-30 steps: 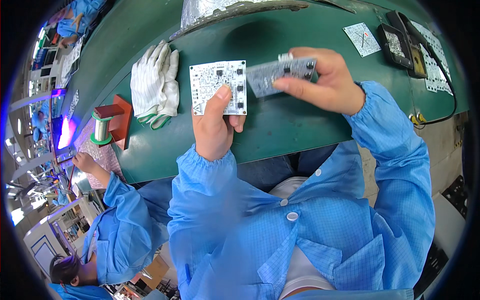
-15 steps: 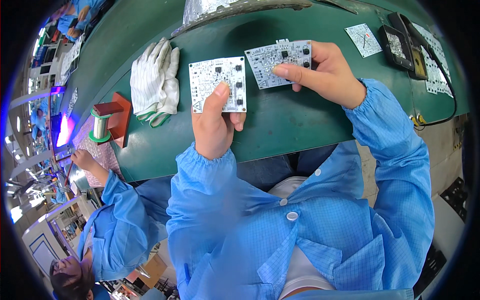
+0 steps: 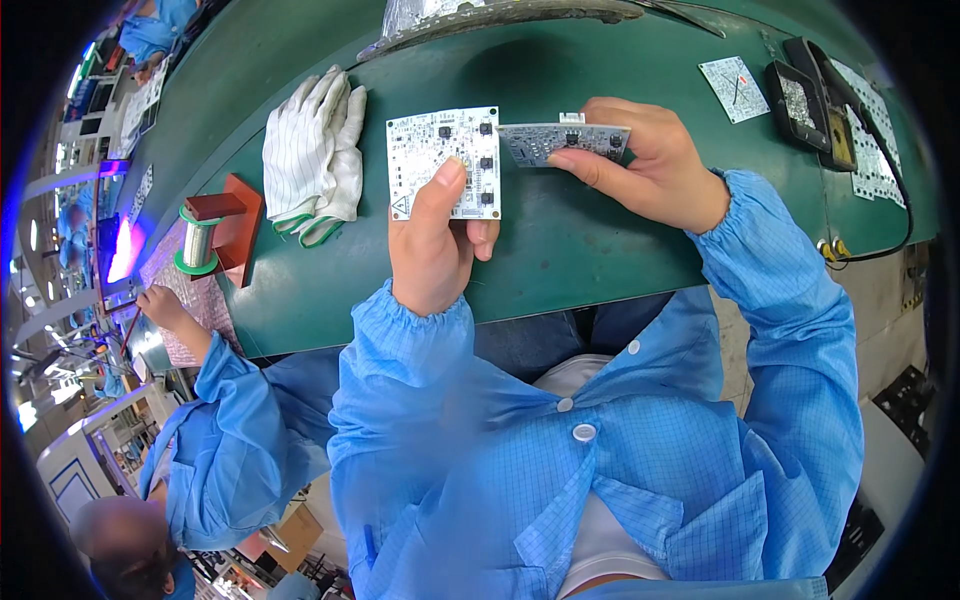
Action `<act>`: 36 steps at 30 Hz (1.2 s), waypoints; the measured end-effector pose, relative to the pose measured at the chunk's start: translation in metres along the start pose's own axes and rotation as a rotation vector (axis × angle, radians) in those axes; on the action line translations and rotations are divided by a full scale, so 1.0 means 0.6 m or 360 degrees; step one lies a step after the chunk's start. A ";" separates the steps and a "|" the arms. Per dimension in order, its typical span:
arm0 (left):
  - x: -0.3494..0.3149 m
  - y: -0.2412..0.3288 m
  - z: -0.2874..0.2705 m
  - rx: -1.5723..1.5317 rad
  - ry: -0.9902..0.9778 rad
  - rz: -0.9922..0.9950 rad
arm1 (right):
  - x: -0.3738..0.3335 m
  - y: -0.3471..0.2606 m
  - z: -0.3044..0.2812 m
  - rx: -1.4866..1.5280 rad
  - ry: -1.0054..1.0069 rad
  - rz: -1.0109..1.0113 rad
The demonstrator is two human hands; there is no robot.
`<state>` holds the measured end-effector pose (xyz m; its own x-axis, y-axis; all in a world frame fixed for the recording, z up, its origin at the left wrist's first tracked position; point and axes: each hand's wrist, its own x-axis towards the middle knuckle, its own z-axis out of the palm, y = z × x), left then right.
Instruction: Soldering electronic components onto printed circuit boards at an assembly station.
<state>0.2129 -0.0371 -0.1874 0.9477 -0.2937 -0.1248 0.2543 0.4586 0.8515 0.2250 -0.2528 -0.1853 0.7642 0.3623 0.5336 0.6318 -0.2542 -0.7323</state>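
My left hand [image 3: 432, 235] grips a white square circuit board [image 3: 420, 150] by its lower edge, thumb on its face and fingers behind. Small black parts line the board's right side, and its face is turned toward me. In my right hand [image 3: 650, 165] is a second circuit board [image 3: 535, 143], pinched at its right end with the thumb on the near face. This one is tipped steeply, so its face looks narrow, and a white connector [image 3: 572, 118] stands up at its far edge. Its left end comes close to the first board; whether they touch I cannot tell.
On the green table [image 3: 560, 260] lie striped white gloves [image 3: 315, 150] and a solder wire spool [image 3: 197, 245] on a red-brown stand [image 3: 238, 235]. At the right are a loose board [image 3: 735, 88], a black tray [image 3: 796, 100] and more boards [image 3: 872, 150]. A co-worker's hand [image 3: 165, 308] is at left.
My right hand has tilted its board from nearly face-on to almost edge-on. The left hand's board has barely shifted and stays gripped.
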 end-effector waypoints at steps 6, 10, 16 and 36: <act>-0.010 0.004 -0.002 -0.0163 -0.0345 -0.0083 | 0.001 0.018 0.003 -0.0351 0.0066 -0.0243; -0.004 0.007 -0.004 -0.0156 -0.0421 0.0004 | 0.001 0.022 -0.002 -0.0392 -0.0001 -0.0151; 0.004 0.008 -0.007 -0.0132 -0.0124 0.0081 | -0.005 0.001 -0.004 0.0567 -0.0060 0.0652; 0.001 0.002 0.004 0.0150 0.0294 0.0230 | 0.001 0.012 -0.003 -0.0548 0.0100 -0.0290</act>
<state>0.2134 -0.0385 -0.1851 0.9943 -0.0685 -0.0819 0.1027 0.4020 0.9099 0.2303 -0.2564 -0.1897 0.6350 0.3765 0.6745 0.7564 -0.4803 -0.4441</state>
